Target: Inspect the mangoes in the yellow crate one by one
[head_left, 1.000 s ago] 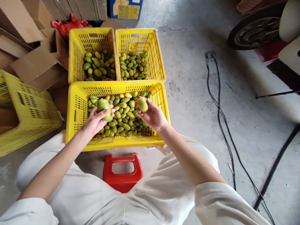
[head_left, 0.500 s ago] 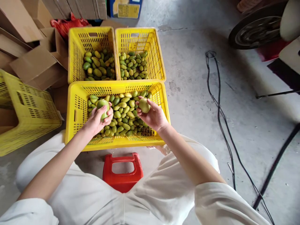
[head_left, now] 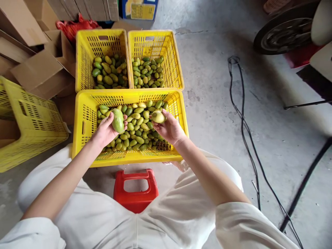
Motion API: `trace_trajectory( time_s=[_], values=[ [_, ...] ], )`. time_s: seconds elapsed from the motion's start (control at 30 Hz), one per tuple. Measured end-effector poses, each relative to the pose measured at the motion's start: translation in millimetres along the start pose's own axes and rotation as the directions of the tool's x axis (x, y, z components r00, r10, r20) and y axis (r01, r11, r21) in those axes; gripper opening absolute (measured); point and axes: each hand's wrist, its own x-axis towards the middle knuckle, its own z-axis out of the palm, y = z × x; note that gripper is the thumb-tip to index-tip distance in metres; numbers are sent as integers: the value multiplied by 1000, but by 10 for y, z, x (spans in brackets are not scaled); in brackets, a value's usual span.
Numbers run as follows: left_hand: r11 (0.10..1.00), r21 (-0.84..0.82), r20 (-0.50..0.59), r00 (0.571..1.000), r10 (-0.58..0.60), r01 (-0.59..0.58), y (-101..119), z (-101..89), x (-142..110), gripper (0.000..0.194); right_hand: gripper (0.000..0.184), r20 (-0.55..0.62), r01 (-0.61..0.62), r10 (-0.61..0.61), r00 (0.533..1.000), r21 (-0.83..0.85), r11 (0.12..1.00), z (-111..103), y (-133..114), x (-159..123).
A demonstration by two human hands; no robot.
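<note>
A large yellow crate (head_left: 80,138) in front of me holds several green and yellowish mangoes. My left hand (head_left: 103,133) is closed round a green mango (head_left: 118,120) above the crate's left half. Over the right half, my right hand (head_left: 169,130) grips a smaller yellowish mango (head_left: 158,117). Both fruits are held just above the pile. Two smaller yellow crates stand behind it: the left one (head_left: 84,58) with larger green mangoes, the right one (head_left: 171,52) with smaller ones.
A red stool (head_left: 135,190) sits between my knees. Another yellow crate (head_left: 28,128) lies at the left beside cardboard boxes (head_left: 36,69). Black cables (head_left: 243,121) run over the concrete floor on the right, near a scooter wheel (head_left: 282,33).
My left hand has turned its green mango so that it lies lengthwise in the palm. My right hand has rotated the yellowish mango a little and lowered it slightly. Both stay over the front crate.
</note>
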Motion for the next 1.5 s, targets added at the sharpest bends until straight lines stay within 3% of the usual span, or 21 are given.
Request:
trace_trajectory(
  time_s=[0.17,0.4,0.57,0.7,0.83,1.0,1.13,1.33,1.5],
  values=[
    [991,131,156,988,-7,-14,-46,-25,-24,51,51,-22,-50,50,998,34,998,-5,-43,-4],
    [997,67,-21,999,38,-36,-38,81,3,43,42,-38,-49,52,998,93,994,17,-70,-30],
    [996,86,19,999,29,-30,-1,144,-26,42,35,-43,-21,29,999,179,984,65,-52,-49],
    [997,73,50,999,-13,9,24,166,-83,40,37,18,2,-5,1000,167,986,98,-44,-60],
    [999,-6,-11,999,-33,32,46,161,-128,31,38,19,33,-35,999,93,995,128,-30,-69],
    [999,17,-36,998,49,-49,9,101,-65,37,41,3,6,-6,1000,11,1000,112,-61,-72],
    [996,-45,-55,996,68,-71,5,91,-10,30,42,1,-24,24,1000,22,999,74,-87,-60],
    [996,-48,-194,979,60,-70,57,163,-3,29,32,49,-5,3,999,39,999,58,-72,-44],
    [999,-28,-157,988,9,-14,81,205,-3,33,19,43,27,-31,999,82,996,124,-75,-70]
  ],
)
